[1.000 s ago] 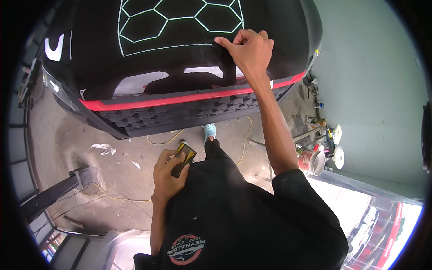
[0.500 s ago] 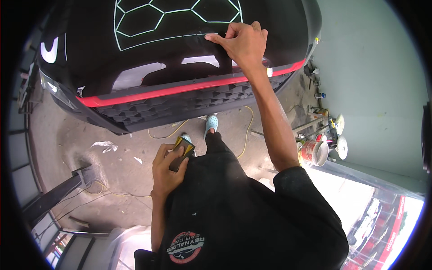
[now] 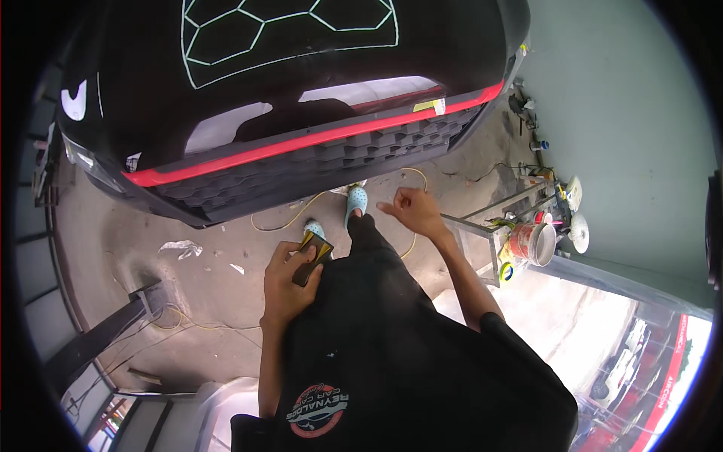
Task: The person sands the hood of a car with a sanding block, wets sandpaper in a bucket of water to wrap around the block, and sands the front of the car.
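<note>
In my left hand, low in front of my body, is a small black-and-yellow block, gripped between thumb and fingers. My right hand hangs in the air before the car's grille, its thumb stretched out and its fingers partly curled; nothing shows in it. Ahead stands a glossy black car hood. Thin pale lines on it make a hexagon pattern inside a border. A red strip runs along the hood's front edge, above the grille.
To the right, a metal-framed stand sits near a bucket and round pads. A yellow cable crosses the concrete floor near my light-blue clogs. Crumpled paper and a dark post are to the left.
My right hand has left the lower pale line on the hood and dropped toward me. The line's right corner now shows uncovered. My left hand still grips the block.
</note>
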Demonstrator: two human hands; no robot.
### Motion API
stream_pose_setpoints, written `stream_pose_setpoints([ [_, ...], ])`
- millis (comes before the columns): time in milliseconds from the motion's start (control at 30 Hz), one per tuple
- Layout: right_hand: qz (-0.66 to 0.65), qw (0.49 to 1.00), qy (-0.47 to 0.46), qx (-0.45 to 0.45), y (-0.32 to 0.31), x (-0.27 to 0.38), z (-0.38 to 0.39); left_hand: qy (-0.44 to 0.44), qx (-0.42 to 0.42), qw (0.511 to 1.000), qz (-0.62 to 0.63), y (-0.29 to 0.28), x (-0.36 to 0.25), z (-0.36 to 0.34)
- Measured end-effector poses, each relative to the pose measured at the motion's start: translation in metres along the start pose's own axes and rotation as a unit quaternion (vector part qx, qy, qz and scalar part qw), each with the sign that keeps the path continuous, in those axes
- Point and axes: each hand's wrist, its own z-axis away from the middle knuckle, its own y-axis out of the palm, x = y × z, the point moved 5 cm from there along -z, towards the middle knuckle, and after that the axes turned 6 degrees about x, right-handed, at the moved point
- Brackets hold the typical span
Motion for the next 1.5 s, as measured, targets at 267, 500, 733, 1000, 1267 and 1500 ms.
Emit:
stream_pose_setpoints([
  [267, -0.242, 0.919, 0.305, 0.068, 0.174, -0.276, 0.128, 0.053, 0.064, 0.996, -0.010, 0.029, -0.021, -0.027],
  [500, -0.307, 0.894, 0.326, 0.029, 0.206, -0.293, 0.164, 0.098, 0.177, 0.979, -0.014, 0.092, -0.051, -0.069],
  [733, -0.312, 0.892, 0.326, 0.016, 0.170, -0.353, 0.164, 0.159, 0.274, 0.948, -0.021, 0.200, -0.109, -0.131],
  [1000, -0.307, 0.887, 0.344, 0.019, 0.113, -0.430, 0.167, 0.183, 0.328, 0.927, -0.004, 0.315, -0.161, -0.182],
  [1267, -0.304, 0.872, 0.383, 0.010, 0.063, -0.492, 0.181, 0.158, 0.349, 0.923, 0.021, 0.363, -0.184, -0.223],
  [1500, -0.276, 0.885, 0.376, 0.001, 0.002, -0.513, 0.125, 0.165, 0.329, 0.929, 0.043, 0.382, -0.184, -0.284],
])
